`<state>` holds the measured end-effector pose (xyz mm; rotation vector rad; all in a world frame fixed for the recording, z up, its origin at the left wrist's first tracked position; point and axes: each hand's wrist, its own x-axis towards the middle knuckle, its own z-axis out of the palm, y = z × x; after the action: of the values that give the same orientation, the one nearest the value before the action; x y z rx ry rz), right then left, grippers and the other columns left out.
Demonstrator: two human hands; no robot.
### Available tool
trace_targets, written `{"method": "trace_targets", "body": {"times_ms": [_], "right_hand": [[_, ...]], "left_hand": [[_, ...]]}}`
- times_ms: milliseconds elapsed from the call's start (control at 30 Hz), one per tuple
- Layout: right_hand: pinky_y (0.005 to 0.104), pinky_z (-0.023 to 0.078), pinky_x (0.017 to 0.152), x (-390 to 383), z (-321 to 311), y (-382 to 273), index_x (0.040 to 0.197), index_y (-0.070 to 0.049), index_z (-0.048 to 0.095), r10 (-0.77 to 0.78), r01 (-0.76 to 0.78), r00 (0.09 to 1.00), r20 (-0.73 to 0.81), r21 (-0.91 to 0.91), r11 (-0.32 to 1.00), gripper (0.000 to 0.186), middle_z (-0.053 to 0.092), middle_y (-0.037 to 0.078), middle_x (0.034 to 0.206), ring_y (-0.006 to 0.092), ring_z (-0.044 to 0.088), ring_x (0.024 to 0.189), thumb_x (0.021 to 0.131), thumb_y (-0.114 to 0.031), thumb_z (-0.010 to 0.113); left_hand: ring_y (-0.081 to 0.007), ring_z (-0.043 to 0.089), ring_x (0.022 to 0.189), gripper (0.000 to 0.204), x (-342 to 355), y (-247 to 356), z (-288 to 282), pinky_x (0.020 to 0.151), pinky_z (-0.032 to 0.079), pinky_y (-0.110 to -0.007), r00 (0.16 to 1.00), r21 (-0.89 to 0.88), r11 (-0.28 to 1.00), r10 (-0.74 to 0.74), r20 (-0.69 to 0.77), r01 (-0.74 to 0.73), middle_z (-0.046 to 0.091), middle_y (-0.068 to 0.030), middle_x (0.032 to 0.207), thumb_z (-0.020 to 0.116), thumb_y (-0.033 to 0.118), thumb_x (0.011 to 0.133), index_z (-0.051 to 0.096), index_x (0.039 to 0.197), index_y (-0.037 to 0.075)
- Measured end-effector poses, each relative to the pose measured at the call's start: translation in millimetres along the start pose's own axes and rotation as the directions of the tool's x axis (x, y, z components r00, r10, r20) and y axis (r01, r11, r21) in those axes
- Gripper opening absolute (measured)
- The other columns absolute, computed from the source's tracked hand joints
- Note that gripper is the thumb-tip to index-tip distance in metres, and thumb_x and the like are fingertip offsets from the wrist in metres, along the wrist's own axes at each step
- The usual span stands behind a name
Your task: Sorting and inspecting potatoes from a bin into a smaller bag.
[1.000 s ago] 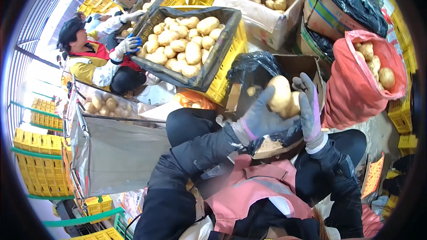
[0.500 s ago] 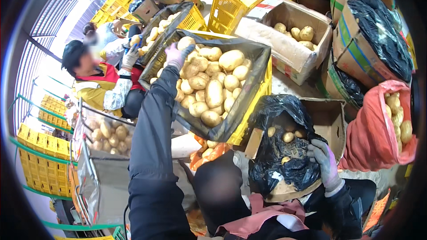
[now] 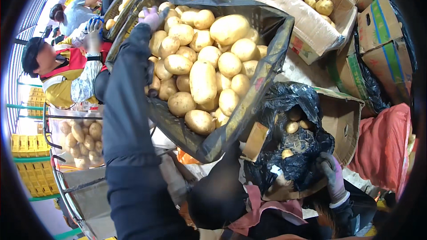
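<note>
My left hand (image 3: 151, 17), in a pale purple and grey glove, reaches to the far left side of a potato crate (image 3: 278, 49) lined with dark plastic. Its fingers look spread, beside a potato (image 3: 167, 6) at the edge of the heap. Many potatoes (image 3: 203, 82) of mixed sizes fill the crate. On the right, my right hand (image 3: 331, 175), gloved alike, lies with loosely bent, parted fingers against a black plastic bag (image 3: 298, 95). That bag lines an open cardboard box (image 3: 340, 120); a few small potatoes (image 3: 292, 127) and dirt lie in it.
A co-worker (image 3: 66, 71) sits at the left by another potato crate (image 3: 120, 0). Clear-sided potatoes (image 3: 84, 140) stand below them. A cardboard box (image 3: 307, 18) holding potatoes, stacked cartons (image 3: 384, 40) and a red sack (image 3: 382, 146) stand at the right.
My left hand, earlier at a potato above the heap, is now lower at the crate's far left edge, fingers spread. The view has shifted closer over the crate. My right hand stays by the bag.
</note>
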<state>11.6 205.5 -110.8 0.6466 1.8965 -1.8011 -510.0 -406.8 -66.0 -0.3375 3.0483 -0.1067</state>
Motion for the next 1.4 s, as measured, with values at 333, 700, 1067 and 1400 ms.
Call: {"method": "trace_targets", "body": {"times_ms": [333, 700, 1067, 1400], "right_hand": [[0.0263, 0.047, 0.102, -36.7, 5.2, -35.0, 0.141, -0.001, 0.055, -0.104, 0.103, 0.993, 0.045, 0.038, 0.994, 0.043, 0.067, 0.005, 0.123, 0.0109, 0.06, 0.115, 0.101, -0.009, 0.066], [0.0274, 0.05, 0.094, -75.4, 5.6, -22.2, 0.135, 0.001, 0.058, -0.361, 0.366, 0.926, 0.113, -0.026, 0.93, 0.033, 0.066, 0.004, 0.114, 0.0107, 0.061, 0.104, 0.103, -0.01, 0.061], [0.0399, 0.056, 0.091, 119.4, 5.3, 143.3, 0.125, -0.007, 0.067, -0.225, 0.36, 0.919, 0.325, -0.453, 0.816, 0.039, 0.073, 0.02, 0.114, 0.0312, 0.07, 0.106, 0.096, -0.032, 0.069], [0.0442, 0.046, 0.108, 288.7, -102.3, 74.5, 0.122, -0.008, 0.072, -0.446, 0.054, 0.893, -0.057, -0.971, 0.234, 0.04, 0.069, 0.015, 0.13, 0.0348, 0.065, 0.118, 0.102, -0.034, 0.049]], "left_hand": [[-0.0462, 0.054, 0.123, 0.057, -269.7, 37.1, -9.2, 0.105, 0.05, -0.05, 0.819, 0.195, 0.834, 0.548, -0.17, -0.517, 0.046, -0.0114, 0.154, 0.071, 0.01, 0.077, 0.063, 0.133, 0.022], [-0.0269, 0.065, 0.114, 0.05, -192.3, 154.6, -39.4, 0.1, 0.051, -0.04, 0.848, -0.749, 0.484, 0.494, -0.193, -0.452, 0.068, -0.02, 0.121, 0.064, 0.039, 0.102, 0.058, 0.135, 0.002], [-0.0286, 0.06, 0.126, 0.068, -278.4, 221.8, 24.1, 0.107, 0.047, -0.04, 0.807, -0.459, 0.678, 0.562, -0.181, -0.575, 0.06, -0.0155, 0.14, 0.066, 0.04, 0.098, 0.044, 0.149, 0.001], [-0.0228, 0.064, 0.111, 0.064, -348.4, 237.6, -20.3, 0.097, 0.052, -0.035, 0.862, -0.821, 0.419, 0.482, -0.161, -0.387, 0.069, -0.0162, 0.124, 0.065, 0.007, 0.097, 0.04, 0.156, 0.004]]}}
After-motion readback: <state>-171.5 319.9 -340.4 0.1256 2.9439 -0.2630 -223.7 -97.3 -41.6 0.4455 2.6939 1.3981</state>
